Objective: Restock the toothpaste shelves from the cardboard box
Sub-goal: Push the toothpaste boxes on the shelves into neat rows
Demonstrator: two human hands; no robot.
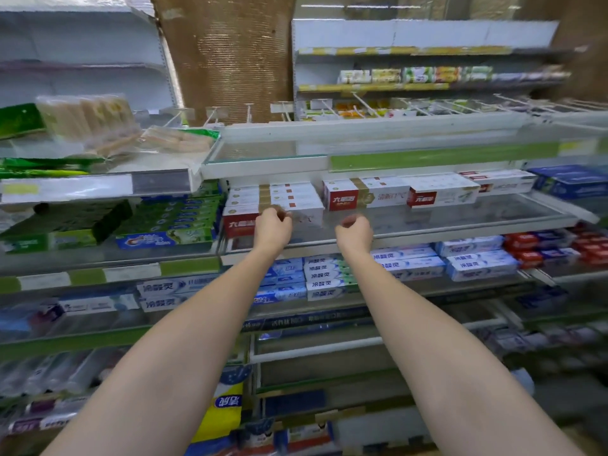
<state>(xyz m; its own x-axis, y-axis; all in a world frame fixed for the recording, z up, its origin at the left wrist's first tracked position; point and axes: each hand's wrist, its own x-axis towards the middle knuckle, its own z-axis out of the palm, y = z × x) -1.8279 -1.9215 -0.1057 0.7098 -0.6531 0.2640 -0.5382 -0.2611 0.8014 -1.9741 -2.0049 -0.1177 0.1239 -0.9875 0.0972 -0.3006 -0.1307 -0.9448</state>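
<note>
White and red toothpaste boxes (296, 195) are stacked on the glass shelf (460, 222) at chest height, with further boxes of the same brand (368, 194) in a row to their right. My left hand (273, 223) is on the front box of the stack (238, 222), its fingers curled over the box's top edge. My right hand (354, 227) hovers just right of that box over bare glass, fingers curled, holding nothing. The supply cardboard box is out of view.
Blue and white toothpaste boxes (329, 274) fill the shelf below, and green ones (171, 222) sit to the left. A glass shelf (362, 149) juts out just above my hands. Peg hooks (411, 106) and a brown cardboard sheet (227, 60) are higher up.
</note>
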